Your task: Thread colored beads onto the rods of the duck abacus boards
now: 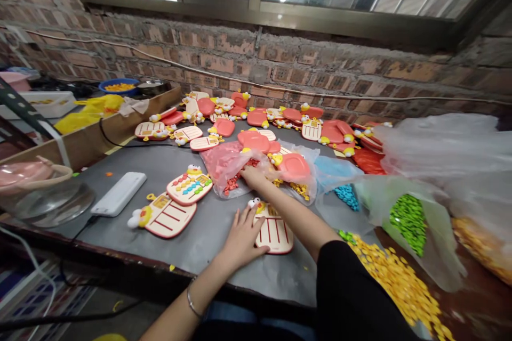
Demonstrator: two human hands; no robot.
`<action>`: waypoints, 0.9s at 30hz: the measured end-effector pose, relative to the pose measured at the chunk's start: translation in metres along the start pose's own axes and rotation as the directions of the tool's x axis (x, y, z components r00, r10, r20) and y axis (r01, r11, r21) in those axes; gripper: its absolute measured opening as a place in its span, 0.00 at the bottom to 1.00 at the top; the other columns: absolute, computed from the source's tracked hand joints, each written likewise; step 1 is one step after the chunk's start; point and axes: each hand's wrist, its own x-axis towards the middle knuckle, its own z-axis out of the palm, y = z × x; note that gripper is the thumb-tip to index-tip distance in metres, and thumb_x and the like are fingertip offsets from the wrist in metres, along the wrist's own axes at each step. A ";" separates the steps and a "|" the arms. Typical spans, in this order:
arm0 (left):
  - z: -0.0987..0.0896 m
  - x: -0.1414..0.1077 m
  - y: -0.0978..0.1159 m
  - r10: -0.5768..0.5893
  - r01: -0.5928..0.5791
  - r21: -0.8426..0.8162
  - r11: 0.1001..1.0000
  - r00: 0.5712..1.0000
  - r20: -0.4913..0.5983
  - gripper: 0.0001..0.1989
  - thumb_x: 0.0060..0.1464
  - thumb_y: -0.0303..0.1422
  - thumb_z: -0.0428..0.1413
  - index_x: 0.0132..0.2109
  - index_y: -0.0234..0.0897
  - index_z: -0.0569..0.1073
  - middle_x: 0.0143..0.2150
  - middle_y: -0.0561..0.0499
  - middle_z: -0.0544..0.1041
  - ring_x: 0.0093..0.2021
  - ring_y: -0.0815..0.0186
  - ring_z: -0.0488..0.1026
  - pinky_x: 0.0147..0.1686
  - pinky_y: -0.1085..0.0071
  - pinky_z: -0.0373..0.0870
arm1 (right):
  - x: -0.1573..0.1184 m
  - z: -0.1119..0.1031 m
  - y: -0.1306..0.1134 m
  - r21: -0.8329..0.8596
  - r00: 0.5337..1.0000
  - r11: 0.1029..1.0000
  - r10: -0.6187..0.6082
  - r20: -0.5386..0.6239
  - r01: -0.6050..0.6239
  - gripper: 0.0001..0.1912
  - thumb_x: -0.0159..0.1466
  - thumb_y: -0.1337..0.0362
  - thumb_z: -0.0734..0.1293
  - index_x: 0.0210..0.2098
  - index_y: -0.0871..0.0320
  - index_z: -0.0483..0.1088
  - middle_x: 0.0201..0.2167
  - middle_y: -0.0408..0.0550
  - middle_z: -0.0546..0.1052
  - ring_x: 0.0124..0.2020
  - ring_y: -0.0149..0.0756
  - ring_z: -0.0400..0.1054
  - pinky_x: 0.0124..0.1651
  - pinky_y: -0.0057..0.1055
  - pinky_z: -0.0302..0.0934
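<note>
While I am watching from afar through the head camera, the left hand (242, 237) is lying released, its fingers spread, touching the left side of a slotted board (276, 234) near the front edge of the desk (138, 162). I am taking that board as the middle of my dial; its cream face is showing red slots, and its yellow head with white eyes is pointing toward eleven o'clock.

Also at eleven, the right hand (252, 175) is sitting in the mouth of a pinkish see-through bag (218, 162) of red pieces (231, 186). Its fingertips are hiding from me there, so I cannot tell whether it is grasping any.

At ten o'clock, a board filled with coloured pieces (190, 189) is overlapping an unfilled board (170, 219). Farther out, between nine and ten, a white device (120, 194) is lying with a black cable running from it.

Bagged yellow pieces (300, 190) are resting at one o'clock, blue pieces (347, 197) at two and green pieces (408, 221) at three, while loose yellow pieces (400, 282) are spreading toward four. Far off at twelve, more boards (258, 117) are lying heaped along the brick wall (224, 58).
</note>
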 end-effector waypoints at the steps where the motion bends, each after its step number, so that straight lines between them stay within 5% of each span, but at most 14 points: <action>1: -0.003 0.002 -0.001 0.012 -0.012 0.019 1.000 1.000 0.013 0.37 0.45 0.45 0.65 0.61 0.43 0.66 0.69 0.37 0.56 0.68 0.40 0.51 0.63 0.39 0.47 | -0.001 -0.001 0.001 -0.008 1.000 1.000 -0.003 0.019 0.003 0.10 0.62 0.78 0.60 0.31 0.70 0.74 0.32 0.44 0.76 0.34 0.22 0.70 0.43 0.20 0.60; 6: -0.016 0.012 -0.008 0.076 -0.077 0.034 0.996 0.997 0.034 0.41 0.43 0.48 0.64 0.63 0.43 0.64 0.65 0.40 0.63 0.64 0.44 0.58 0.64 0.41 0.44 | -0.031 -0.032 -0.002 -0.019 0.997 1.000 -0.010 0.080 0.011 0.10 0.62 0.76 0.62 0.35 0.63 0.75 0.38 0.46 0.75 0.40 0.30 0.70 0.47 0.26 0.62; 10: -0.020 0.017 -0.011 0.102 -0.104 0.026 0.994 0.993 0.067 0.45 0.40 0.51 0.65 0.64 0.43 0.62 0.66 0.39 0.62 0.65 0.43 0.56 0.65 0.39 0.38 | -0.096 -0.071 -0.008 0.143 0.989 0.988 0.079 -0.127 -0.061 0.06 0.63 0.69 0.65 0.38 0.57 0.74 0.42 0.51 0.72 0.43 0.38 0.69 0.44 0.34 0.67; 14: -0.020 0.018 -0.008 0.159 -0.161 0.018 0.987 0.984 0.075 0.46 0.38 0.53 0.66 0.62 0.41 0.65 0.64 0.39 0.64 0.65 0.42 0.56 0.65 0.38 0.34 | -0.164 -0.093 -0.005 0.255 0.933 0.938 0.292 -0.209 -0.236 0.08 0.65 0.60 0.65 0.37 0.57 0.72 0.36 0.50 0.72 0.33 0.36 0.68 0.33 0.31 0.65; 17: -0.014 0.017 -0.005 0.202 -0.201 -0.023 0.979 0.977 0.065 0.46 0.38 0.53 0.66 0.62 0.41 0.65 0.64 0.39 0.63 0.67 0.41 0.52 0.64 0.37 0.33 | -0.194 -0.093 -0.003 0.241 0.921 0.917 0.359 -0.152 -0.318 0.09 0.65 0.58 0.65 0.37 0.57 0.72 0.32 0.48 0.74 0.32 0.37 0.69 0.33 0.32 0.65; 21: -0.007 0.016 -0.007 0.235 -0.230 -0.067 0.971 0.969 0.073 0.47 0.38 0.55 0.65 0.64 0.43 0.64 0.65 0.39 0.63 0.67 0.41 0.52 0.64 0.36 0.33 | -0.210 -0.083 -0.003 0.023 0.949 0.952 0.306 -0.076 -0.305 0.06 0.66 0.63 0.64 0.36 0.57 0.73 0.34 0.49 0.76 0.37 0.40 0.69 0.41 0.37 0.64; 27: -0.004 0.015 -0.012 0.254 -0.250 -0.065 0.966 0.965 0.065 0.53 0.39 0.58 0.63 0.68 0.41 0.57 0.66 0.39 0.61 0.67 0.44 0.52 0.66 0.43 0.40 | -0.219 -0.073 0.002 -0.188 0.955 0.946 0.228 -0.190 -0.264 0.08 0.67 0.64 0.64 0.34 0.56 0.74 0.37 0.52 0.71 0.42 0.44 0.65 0.44 0.41 0.63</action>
